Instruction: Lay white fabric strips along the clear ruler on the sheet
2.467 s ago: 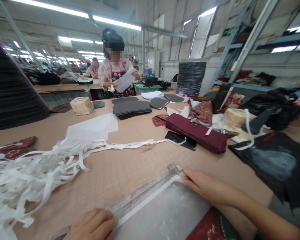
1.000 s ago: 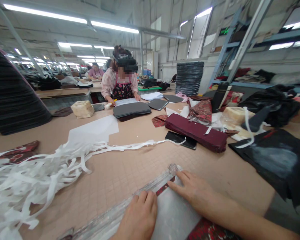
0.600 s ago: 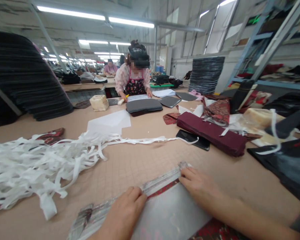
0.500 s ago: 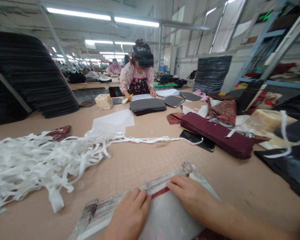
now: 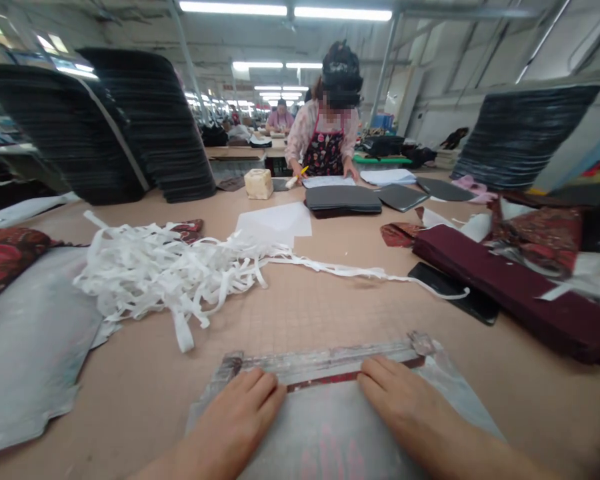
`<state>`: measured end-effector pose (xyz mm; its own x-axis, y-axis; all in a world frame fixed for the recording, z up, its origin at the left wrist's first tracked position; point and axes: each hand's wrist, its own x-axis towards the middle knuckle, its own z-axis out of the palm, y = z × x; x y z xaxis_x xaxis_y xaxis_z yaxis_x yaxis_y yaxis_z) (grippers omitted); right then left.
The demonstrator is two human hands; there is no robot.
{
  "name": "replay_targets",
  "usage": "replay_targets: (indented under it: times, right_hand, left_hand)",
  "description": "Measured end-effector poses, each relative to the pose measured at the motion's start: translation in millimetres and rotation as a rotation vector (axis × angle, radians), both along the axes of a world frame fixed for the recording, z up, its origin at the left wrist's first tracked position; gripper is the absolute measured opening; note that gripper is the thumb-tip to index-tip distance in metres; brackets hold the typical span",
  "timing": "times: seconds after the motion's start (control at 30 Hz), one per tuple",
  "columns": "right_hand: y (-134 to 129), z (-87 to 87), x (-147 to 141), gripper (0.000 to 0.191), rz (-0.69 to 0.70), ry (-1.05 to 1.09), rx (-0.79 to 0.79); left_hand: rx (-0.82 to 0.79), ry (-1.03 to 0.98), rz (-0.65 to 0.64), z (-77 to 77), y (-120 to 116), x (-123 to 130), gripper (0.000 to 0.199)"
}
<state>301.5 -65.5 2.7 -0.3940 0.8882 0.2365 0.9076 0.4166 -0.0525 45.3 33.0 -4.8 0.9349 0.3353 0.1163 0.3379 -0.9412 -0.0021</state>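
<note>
A greyish-white fabric piece [image 5: 325, 427], wrong side up with faint pink print showing through, lies at the table's near edge. Along its far side runs a folded band, with a narrow dark red strip [image 5: 325, 381] visible below it. My left hand [image 5: 245, 403] presses on this fold at the left, fingers bent together over it. Farther right along the same fold, my right hand [image 5: 400, 397] does likewise, its thumb hidden. Bunched folds mark both far corners of the piece. Beyond my hands lies a tangled heap of white fabric strips [image 5: 160, 267].
Right of centre, a dark phone [image 5: 455, 293] lies beside a maroon fabric bundle [image 5: 510, 287]. Another pale fabric piece [image 5: 35, 340] is at left. Tall black stacks [image 5: 150, 127] stand behind. Across the table, a person [image 5: 330, 127] works near grey panels [image 5: 343, 200] and a cream block [image 5: 258, 184].
My view has turned left, so the scene sits farther right. Along the fold, my hands are farther apart. The fabric piece now lies squarer in front of me.
</note>
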Motion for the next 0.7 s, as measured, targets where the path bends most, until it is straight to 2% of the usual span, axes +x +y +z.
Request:
replay_targets:
  times: [0.1,0.2,0.37,0.43,0.5,0.6,0.7]
  right_hand:
    - [15.3,-2.6,-27.1,0.026,0.072,0.061,-0.035]
    - [21.0,-12.3,-46.3,0.029,0.167,0.061,0.014]
    - [12.8,-16.7,-29.8,0.039,0.221,0.011,0.198]
    - [13.2,-11.6,-22.3,0.041,0.198,-0.022,0.157]
    - [19.0,-5.5,-25.8,0.034,0.179,-0.032,0.052]
    - [33.0,-0.5,-52.0,0.028,0.234,0.014,-0.031]
    - [43.2,-4.0,-82.0,0.032,0.332,0.033,0.02]
  left_hand:
    - [0.069,-0.007,-0.025,-2.3,-3.1,-2.9,0.021]
    - [0.09,0.01,-0.017,-0.2,-4.8,-4.8,0.022]
    - [0.028,-0.002,0.075,10.1,-1.8,-27.9,0.019]
    - [0.013,-0.016,0.099,12.4,-0.6,-36.7,0.018]
    - [0.033,-0.023,0.097,12.4,-1.2,-41.1,0.017]
    - [0.129,-0.032,0.066,8.6,-6.0,-42.0,0.018]
    - [0.215,-0.034,0.049,4.0,-13.3,-44.4,0.018]
